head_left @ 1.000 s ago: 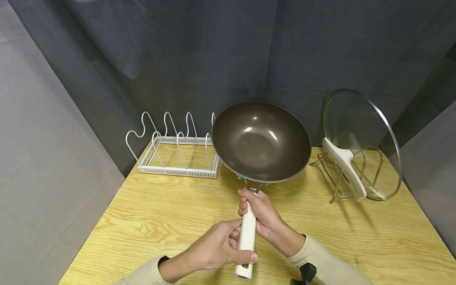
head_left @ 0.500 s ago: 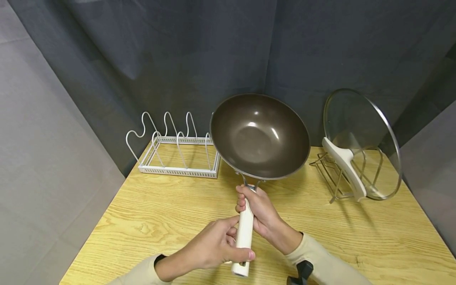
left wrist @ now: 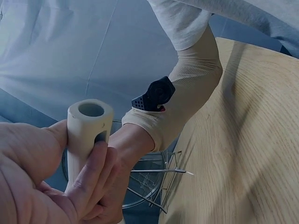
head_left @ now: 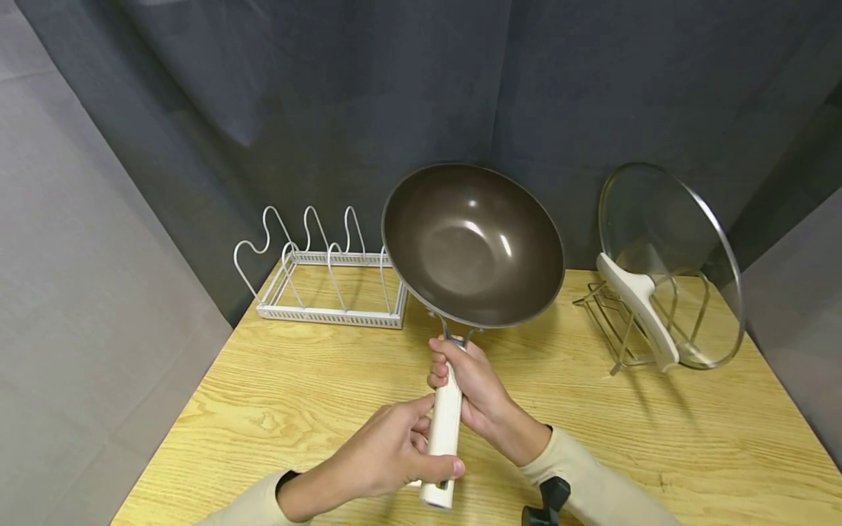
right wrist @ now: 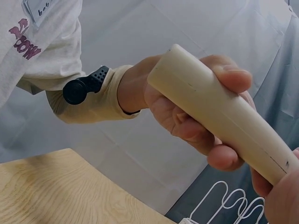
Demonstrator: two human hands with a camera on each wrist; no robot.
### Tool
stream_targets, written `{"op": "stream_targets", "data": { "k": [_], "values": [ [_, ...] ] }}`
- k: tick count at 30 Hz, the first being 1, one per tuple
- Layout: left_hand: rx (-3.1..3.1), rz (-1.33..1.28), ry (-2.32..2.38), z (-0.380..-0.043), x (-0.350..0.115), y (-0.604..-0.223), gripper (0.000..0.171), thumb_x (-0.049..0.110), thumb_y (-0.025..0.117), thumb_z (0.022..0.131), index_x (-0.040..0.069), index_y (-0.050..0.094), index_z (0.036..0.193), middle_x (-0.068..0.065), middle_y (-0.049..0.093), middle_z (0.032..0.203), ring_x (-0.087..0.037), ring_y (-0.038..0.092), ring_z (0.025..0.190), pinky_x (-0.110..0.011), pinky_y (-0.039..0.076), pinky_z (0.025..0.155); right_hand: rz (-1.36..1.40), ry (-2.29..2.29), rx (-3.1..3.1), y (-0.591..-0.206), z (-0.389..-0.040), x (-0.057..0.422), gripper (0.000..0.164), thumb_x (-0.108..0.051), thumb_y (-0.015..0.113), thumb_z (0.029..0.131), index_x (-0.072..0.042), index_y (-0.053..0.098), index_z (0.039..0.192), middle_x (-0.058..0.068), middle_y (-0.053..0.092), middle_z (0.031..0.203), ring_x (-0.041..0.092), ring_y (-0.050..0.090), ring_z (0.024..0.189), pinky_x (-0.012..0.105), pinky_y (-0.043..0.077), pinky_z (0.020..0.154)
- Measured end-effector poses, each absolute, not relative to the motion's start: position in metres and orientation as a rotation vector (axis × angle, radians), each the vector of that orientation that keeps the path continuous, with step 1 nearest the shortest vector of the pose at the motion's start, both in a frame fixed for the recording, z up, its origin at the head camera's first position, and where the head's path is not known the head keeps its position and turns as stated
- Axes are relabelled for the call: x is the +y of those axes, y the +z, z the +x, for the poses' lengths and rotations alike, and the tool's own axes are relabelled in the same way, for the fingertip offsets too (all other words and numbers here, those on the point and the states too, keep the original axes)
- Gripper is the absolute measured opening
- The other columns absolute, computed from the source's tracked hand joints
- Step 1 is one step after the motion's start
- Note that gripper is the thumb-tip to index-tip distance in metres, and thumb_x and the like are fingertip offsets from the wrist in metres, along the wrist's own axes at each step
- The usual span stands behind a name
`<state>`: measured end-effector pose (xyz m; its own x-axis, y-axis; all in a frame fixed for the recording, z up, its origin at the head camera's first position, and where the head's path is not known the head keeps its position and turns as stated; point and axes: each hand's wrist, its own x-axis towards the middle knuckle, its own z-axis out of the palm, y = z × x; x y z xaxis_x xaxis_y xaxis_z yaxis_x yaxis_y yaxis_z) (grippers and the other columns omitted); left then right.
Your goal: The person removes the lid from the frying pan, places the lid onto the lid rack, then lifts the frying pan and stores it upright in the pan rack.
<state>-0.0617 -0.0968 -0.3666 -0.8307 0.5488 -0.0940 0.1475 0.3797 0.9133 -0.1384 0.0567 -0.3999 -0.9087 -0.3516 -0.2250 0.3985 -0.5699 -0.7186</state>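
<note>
Pan [head_left: 473, 245] held up above the table [head_left: 296, 394], tilted, its dark inside facing the head camera. Pale handle [head_left: 444, 424] points back toward the person. Right hand [head_left: 475, 383] clenched round the handle close to the pan. Left hand [head_left: 397, 449] grasps the same handle near its free end, thumb on one side, fingers on the other. White rack [head_left: 329, 315] to the left, partly hidden behind the pan's edge. To the right, well apart, glass lid [head_left: 658, 219] leans tilted on a wire stand [head_left: 618, 343]. Dark curtain [head_left: 362, 95] behind.
</note>
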Motion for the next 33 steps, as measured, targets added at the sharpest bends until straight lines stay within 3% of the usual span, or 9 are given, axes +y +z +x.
{"op": "stream_targets", "data": {
  "k": [10, 33],
  "values": [
    [2.309, 0.61, 1.412, -0.061, -0.1, -0.363, 0.033, 0.022, 0.085, 0.084, 0.014, 0.06, 0.105, 0.01, 0.069, 0.078, -0.002, 0.066, 0.068, -0.022, 0.056, 0.062, 0.047, -2.494, 1.094, -0.399, -0.141, 0.051, 0.013, -0.004, 0.049, 0.104, -0.011, 0.044, 0.094, -0.006, 0.045, 0.069, 0.002, 0.039, 0.056, 0.013, 0.036, 0.052],
    [2.388, 0.63, 1.381, -0.057, -0.107, -0.355, 0.034, 0.026, 0.082, 0.086, 0.016, 0.06, 0.11, 0.013, 0.069, 0.079, -0.001, 0.067, 0.066, -0.023, 0.056, 0.06, -0.075, -2.52, 0.984, -0.391, -0.144, 0.043, 0.013, -0.006, 0.048, 0.105, -0.012, 0.043, 0.096, -0.006, 0.042, 0.07, 0.001, 0.038, 0.055, 0.012, 0.036, 0.05]
  ]
}}
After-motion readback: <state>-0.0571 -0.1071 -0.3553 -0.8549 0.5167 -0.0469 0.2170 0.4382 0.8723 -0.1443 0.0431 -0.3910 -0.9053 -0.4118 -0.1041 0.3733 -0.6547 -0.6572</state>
